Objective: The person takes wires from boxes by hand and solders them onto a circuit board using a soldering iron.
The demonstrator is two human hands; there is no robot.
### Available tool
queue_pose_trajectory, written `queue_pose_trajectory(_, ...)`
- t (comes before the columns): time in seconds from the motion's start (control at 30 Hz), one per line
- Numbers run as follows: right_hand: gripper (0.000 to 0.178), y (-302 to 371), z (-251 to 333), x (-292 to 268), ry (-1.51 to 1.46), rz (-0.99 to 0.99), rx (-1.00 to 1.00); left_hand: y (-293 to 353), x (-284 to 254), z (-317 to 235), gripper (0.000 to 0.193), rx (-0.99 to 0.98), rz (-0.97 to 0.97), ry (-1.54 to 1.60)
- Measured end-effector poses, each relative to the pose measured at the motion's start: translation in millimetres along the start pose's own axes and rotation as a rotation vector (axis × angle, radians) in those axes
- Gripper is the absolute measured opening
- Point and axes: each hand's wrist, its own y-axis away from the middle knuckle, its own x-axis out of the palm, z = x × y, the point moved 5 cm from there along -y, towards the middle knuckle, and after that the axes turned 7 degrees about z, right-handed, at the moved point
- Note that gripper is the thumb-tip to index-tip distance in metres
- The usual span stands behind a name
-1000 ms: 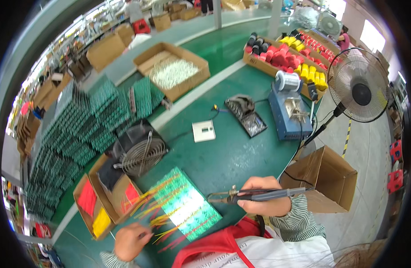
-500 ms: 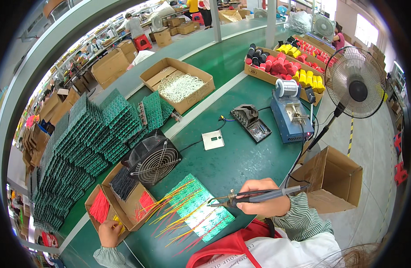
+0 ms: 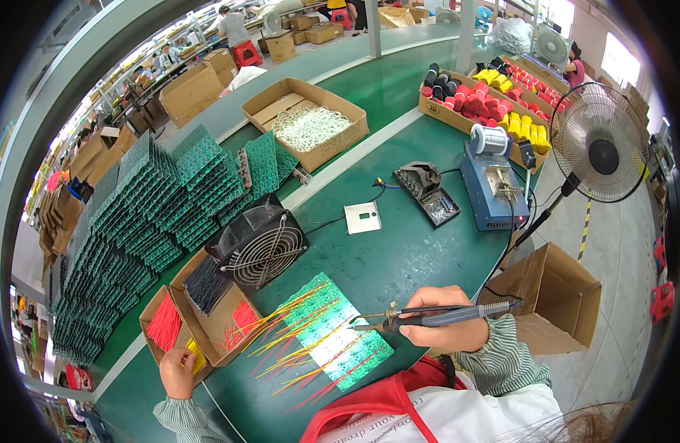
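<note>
In the head view, the right hand has its fingers wrapped around a soldering iron near the worktop's near edge. The iron's tip is over the circuit board; whether it touches cannot be told. The board lies flat on the green worktop, close to that near edge, with red and yellow wires across it and past its left edge.

The left hand is at the narrow box, toward the worktop's near left corner, its bent fingertips at the yellow bundle; whether they grip any strand cannot be told. Red strands fill that box's far end. A wider box stands just beside it, and a small black fan beyond. Stacked boards line the worktop's left side; a blue soldering station stands by its right edge.
</note>
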Motion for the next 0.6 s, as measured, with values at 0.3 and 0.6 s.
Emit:
queue_pose_trajectory(0.3,0.019,5.1,-5.7,-5.3,-0.023,-0.001,0.006,-4.4,-7.7,-10.4,0.009,0.154,-0.138,-0.17)
queue_pose_trajectory(0.6,0.018,11.7,-4.0,-11.6,-0.066,-0.028,-0.011,-7.0,-17.3,-18.2,0.008,0.164,-0.16,-0.192)
